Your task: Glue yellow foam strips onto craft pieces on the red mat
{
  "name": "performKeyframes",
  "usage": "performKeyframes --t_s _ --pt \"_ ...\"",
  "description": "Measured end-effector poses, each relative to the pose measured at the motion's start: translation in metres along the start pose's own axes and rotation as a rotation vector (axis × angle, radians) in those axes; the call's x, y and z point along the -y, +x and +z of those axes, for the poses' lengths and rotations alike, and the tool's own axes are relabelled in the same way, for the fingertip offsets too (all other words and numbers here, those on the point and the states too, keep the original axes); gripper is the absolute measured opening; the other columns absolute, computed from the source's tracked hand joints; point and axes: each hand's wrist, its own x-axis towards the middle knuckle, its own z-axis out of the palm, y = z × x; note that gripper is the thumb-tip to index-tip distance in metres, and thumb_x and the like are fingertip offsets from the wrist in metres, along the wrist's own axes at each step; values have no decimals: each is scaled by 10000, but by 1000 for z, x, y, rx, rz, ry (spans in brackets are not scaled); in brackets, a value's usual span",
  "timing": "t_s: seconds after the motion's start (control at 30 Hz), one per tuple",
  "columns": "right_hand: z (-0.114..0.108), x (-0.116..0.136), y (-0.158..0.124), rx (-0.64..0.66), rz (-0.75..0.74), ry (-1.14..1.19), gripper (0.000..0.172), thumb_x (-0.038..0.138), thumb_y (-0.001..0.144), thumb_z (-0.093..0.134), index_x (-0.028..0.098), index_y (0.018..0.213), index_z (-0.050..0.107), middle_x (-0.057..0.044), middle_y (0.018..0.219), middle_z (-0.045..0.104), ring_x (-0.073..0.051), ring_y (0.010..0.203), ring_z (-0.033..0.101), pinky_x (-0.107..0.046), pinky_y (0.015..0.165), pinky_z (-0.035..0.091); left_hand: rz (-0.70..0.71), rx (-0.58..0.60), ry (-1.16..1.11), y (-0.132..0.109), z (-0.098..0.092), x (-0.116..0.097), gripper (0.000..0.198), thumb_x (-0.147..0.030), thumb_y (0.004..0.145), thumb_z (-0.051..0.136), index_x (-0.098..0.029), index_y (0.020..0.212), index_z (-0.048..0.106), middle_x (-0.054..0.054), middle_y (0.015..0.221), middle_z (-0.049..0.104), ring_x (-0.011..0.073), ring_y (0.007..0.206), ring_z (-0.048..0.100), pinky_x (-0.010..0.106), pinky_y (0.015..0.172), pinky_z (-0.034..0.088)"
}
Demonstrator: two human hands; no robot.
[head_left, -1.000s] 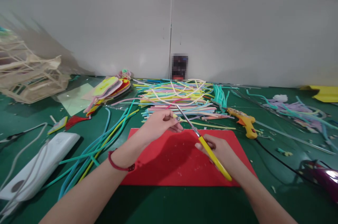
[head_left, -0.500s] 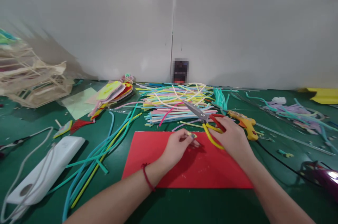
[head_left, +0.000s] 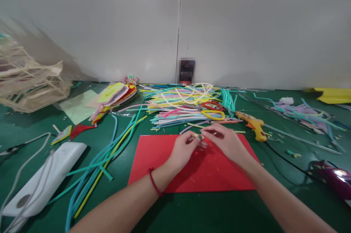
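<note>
Left hand (head_left: pixel 183 149) pinches a small yellowish piece (head_left: pixel 196 136) above the red sheet (head_left: pixel 216 180); the right hand (head_left: pixel 226 141) has fingertips just beside it, their grip impossible to tell. Fingertip handling seems the current step; the next move likely needs a steady left pinch.

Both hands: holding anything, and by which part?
The left hand pinches a small yellowish piece; by which part, I cannot tell. Whether the right hand holds anything is unclear.

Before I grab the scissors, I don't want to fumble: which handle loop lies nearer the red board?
The yellow loop; the other, a red loop, lies farther back, just behind it.
</note>
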Motion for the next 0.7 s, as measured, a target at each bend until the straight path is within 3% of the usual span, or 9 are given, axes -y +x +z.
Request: performKeyframes --t_s 0.17,0.37,0.7 --pt "7 -20 -18 33 100 225 281 384 771 612 218 987 680 -53 942 660 -186 879 621 -314 753 516 -24 31 -2 2 0 1 221 -371 772 631 -176 731 533 40 731 719 179 766 696 286 696 524" --pt "7 -28 -17 54 45 314 144 314 773 630 230 867 699 -33 880 647 -169 850 605 -285 724 503 -13 77 104 0 1 -4 164 -309 814 585 -172 730 557 34 706 707 149 700 671 266 677 508" --pt "7 -34 -17 11 57 444 101 327 722 693 227 726 684 -17 749 630 -149 719 589 -270 639 487 -37 110 225 0 1 -9 136 -222 819 544 -162 700 572 18 654 697 138 656 657 247 664 493"
